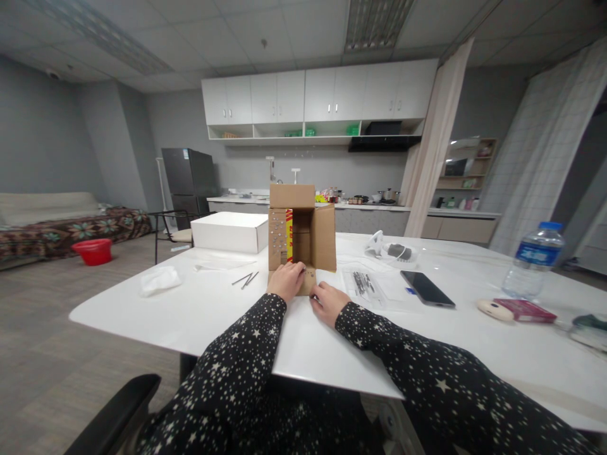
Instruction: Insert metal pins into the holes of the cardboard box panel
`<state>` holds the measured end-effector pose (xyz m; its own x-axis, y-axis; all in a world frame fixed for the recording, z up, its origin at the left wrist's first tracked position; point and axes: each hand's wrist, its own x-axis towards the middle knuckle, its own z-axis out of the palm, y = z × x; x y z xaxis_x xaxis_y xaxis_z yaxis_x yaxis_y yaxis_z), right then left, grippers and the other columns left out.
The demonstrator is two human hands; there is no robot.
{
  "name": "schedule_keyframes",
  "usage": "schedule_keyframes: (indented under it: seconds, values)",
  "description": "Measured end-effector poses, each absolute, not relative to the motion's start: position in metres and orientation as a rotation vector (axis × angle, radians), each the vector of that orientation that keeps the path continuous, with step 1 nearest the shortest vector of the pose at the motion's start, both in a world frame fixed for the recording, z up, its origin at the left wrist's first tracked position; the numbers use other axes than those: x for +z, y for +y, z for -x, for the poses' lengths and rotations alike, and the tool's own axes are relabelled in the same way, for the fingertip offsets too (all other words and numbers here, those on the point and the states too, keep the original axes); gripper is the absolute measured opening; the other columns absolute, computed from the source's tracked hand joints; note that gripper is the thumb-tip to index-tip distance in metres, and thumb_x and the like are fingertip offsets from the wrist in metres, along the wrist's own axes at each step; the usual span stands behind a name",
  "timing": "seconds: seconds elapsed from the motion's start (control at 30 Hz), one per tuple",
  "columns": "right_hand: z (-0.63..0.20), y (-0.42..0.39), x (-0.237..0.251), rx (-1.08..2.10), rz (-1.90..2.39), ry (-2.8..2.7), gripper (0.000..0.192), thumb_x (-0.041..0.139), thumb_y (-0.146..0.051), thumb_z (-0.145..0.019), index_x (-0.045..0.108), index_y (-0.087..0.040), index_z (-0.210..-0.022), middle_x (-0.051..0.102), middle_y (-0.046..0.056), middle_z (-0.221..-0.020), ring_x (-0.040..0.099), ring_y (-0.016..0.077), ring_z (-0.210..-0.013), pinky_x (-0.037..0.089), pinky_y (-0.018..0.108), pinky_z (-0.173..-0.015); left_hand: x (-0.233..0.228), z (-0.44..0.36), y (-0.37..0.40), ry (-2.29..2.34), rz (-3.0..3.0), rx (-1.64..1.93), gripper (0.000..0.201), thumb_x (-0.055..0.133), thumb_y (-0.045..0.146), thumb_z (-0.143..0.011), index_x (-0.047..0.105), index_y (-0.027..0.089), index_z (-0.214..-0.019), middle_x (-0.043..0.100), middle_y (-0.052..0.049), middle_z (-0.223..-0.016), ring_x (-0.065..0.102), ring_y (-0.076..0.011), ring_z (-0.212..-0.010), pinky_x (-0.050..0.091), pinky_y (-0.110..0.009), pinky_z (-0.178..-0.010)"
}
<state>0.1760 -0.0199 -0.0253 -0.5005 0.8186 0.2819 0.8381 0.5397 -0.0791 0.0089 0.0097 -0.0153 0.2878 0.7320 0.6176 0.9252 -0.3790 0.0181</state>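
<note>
An open cardboard box (324, 237) stands on the white table, its opening facing me and its flaps folded outward. Small pale dots cover its left flap, next to a yellow and red strip. My left hand (286, 280) rests at the lower flap (308, 282), fingers curled in over its left side. At that flap's front right corner is my right hand (329, 302), with bent fingers closed against the edge. Both hands' fingertips are partly hidden. Several thin metal rods (245, 280) lie left of my left hand. A clear plastic bag with dark small pieces (364, 285) lies beyond my right hand.
A white box (230, 232) and crumpled tissue (160, 280) are on the left. Rightward lie a phone (427, 289), a water bottle (532, 259), a dark red box (531, 310) and a white mask-like item (391, 248). The table's front edge (332, 381) runs below my forearms.
</note>
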Motion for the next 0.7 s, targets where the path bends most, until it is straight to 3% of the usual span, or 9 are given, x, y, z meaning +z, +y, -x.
schedule_keyframes:
  seconds: [0.2, 0.7]
  values:
    - [-0.1761, -0.0193, -0.0262, -0.094, 1.375, -2.496, 0.022, 0.042, -0.027, -0.091, 0.06, -0.02, -0.102, 0.058, 0.006, -0.102, 0.059, 0.0163, -0.089, 0.039, 0.026, -0.074, -0.0152, -0.0081, 0.0098, -1.52, 2.204, -0.794, 0.015, 0.042, 0.023, -0.092, 0.056, 0.02, -0.096, 0.067, -0.005, -0.091, 0.06, -0.0185, -0.091, 0.043, -0.031, -0.08]
    - [-0.1752, -0.0188, -0.0263, -0.086, 1.374, -2.493, 0.024, 0.041, -0.028, -0.091, 0.06, -0.02, -0.102, 0.058, 0.007, -0.103, 0.059, 0.0167, -0.09, 0.04, 0.026, -0.074, -0.0174, -0.0119, 0.0113, -1.466, 2.144, -0.745, 0.032, 0.042, 0.021, -0.091, 0.052, 0.023, -0.122, 0.069, -0.006, -0.102, 0.059, -0.02, -0.099, 0.04, -0.033, -0.083]
